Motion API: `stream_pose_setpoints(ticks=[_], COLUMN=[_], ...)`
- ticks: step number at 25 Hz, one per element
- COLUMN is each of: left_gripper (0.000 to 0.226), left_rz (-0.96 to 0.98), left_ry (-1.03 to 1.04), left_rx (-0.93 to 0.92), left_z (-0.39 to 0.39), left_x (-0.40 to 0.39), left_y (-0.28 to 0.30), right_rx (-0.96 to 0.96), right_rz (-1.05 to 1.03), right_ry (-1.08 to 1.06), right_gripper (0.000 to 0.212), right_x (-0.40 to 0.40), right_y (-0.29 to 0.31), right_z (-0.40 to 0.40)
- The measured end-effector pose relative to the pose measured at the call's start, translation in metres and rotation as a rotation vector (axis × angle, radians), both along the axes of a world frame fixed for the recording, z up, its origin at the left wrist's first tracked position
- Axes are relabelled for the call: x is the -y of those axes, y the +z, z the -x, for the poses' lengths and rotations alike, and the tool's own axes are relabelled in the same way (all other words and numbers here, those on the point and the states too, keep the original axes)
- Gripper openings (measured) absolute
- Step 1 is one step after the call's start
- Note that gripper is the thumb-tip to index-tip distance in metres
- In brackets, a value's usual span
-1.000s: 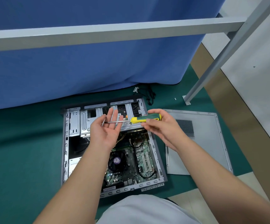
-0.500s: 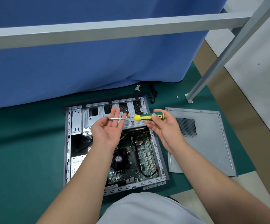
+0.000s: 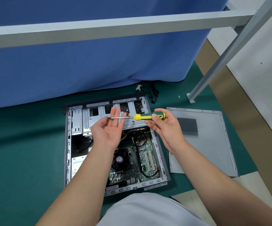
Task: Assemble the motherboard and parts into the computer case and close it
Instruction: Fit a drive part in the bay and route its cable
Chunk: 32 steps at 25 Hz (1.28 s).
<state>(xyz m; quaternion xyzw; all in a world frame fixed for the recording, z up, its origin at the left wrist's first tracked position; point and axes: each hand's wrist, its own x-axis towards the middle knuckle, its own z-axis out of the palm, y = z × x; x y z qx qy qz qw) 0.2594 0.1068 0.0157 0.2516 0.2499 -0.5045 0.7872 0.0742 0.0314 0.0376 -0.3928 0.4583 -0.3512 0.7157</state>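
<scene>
The open computer case (image 3: 67,144) lies flat on the green mat, with the motherboard (image 3: 141,162) inside at its lower right and a black CPU fan (image 3: 120,159) beside it. My right hand (image 3: 163,126) grips the green and yellow handle of a screwdriver (image 3: 145,116), held level above the case's drive bays. Its metal shaft points left and crosses the straight fingers of my left hand (image 3: 109,129), which is held palm up under it. The grey side panel (image 3: 213,144) lies flat on the mat to the right of the case.
A blue cloth (image 3: 99,62) hangs behind the case. A grey metal frame bar (image 3: 115,26) crosses overhead and its leg (image 3: 213,69) stands on the floor at the right. A black cable bundle (image 3: 153,93) and small screws (image 3: 179,96) lie behind the case.
Both hands and the screwdriver have kept their pose over the case. The camera has drifted slightly, shifting the case a little in view.
</scene>
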Motion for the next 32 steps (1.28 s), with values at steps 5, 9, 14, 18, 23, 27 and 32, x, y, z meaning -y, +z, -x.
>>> stream_pose_setpoints(ticks=[5,9,14,18,23,27,32], left_gripper=[0.027,0.024,0.024,0.025,0.022,0.013,0.072], left_rz=[-0.075,-0.094,-0.090,-0.096,-0.330,-0.587,-0.624], left_ry=[-0.065,-0.129,-0.177,-0.282,-0.386,-0.592,-1.238], left_rx=[0.049,0.098,0.134,0.176,0.467,1.227,1.920], left_z=[-0.001,0.002,0.006,0.012,0.008,-0.008,-0.034], left_x=[0.000,-0.001,0.001,0.002,0.002,0.000,0.000], left_y=[-0.002,-0.004,-0.008,-0.010,-0.017,-0.021,-0.051], right_rx=[-0.039,-0.082,-0.045,0.051,-0.039,-0.251,-0.541], right_rz=[0.099,0.150,0.097,0.012,0.095,0.276,0.519], right_ry=[0.052,0.087,0.033,-0.036,-0.056,-0.013,0.101], right_gripper=[0.024,0.023,0.024,0.021,0.022,0.028,0.024], right_x=[0.000,0.002,-0.001,0.000,0.021,0.052,0.085], right_y=[-0.001,-0.002,-0.006,-0.008,-0.002,0.015,0.040], right_z=[-0.001,-0.001,-0.001,-0.002,0.006,0.016,0.020])
